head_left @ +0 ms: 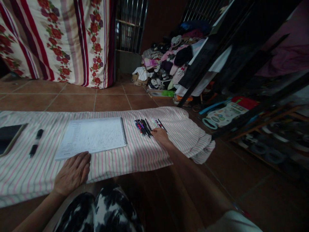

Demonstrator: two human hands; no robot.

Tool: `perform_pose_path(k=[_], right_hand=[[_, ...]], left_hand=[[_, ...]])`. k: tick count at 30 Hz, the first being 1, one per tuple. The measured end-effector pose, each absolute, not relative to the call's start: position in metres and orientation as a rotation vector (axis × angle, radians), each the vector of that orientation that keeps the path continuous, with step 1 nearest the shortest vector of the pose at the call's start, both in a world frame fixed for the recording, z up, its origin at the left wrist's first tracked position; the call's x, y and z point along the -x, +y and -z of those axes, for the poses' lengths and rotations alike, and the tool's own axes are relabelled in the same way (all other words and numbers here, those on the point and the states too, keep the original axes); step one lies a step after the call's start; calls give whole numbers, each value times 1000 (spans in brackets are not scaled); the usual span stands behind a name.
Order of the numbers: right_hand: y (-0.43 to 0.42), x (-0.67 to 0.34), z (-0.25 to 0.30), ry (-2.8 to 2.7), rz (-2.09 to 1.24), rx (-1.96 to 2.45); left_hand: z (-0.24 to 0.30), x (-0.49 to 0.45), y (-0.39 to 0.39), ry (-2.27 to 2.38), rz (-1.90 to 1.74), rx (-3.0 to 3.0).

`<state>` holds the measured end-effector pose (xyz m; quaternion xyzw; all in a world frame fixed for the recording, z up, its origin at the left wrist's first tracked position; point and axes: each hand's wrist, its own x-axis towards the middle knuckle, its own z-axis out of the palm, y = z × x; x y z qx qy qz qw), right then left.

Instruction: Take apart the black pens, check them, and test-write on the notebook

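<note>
My left hand (73,170) lies flat, fingers together, at the near edge of a spiral notebook (96,135). The notebook is open to a white page with faint writing, its coil on the right. Beyond the coil, my right hand (159,134) has its fingertips closed on a black pen (147,124) at the right side of a bunch of pens (141,127). A smaller group of pens (159,123) lies just past that hand. Everything rests on a striped cloth (135,161) over a long, low surface.
A black marker-like object (36,143) with a clear middle and a dark tablet-like item (9,137) lie on the left. A floral curtain (55,42) hangs behind. Piled clothes (169,61), a dark slanted post (207,58) and a shoe rack (267,145) stand beyond and right.
</note>
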<state>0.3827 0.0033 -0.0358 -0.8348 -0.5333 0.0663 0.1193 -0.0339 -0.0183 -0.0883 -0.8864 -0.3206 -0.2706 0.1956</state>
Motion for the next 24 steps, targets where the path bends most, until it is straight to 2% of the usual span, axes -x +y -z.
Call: perform_pose_path(k=[24], right_hand=[[4,-383,47,-1535,-300,2254]], left_hand=[[86,34,-18,-861,734,2463]])
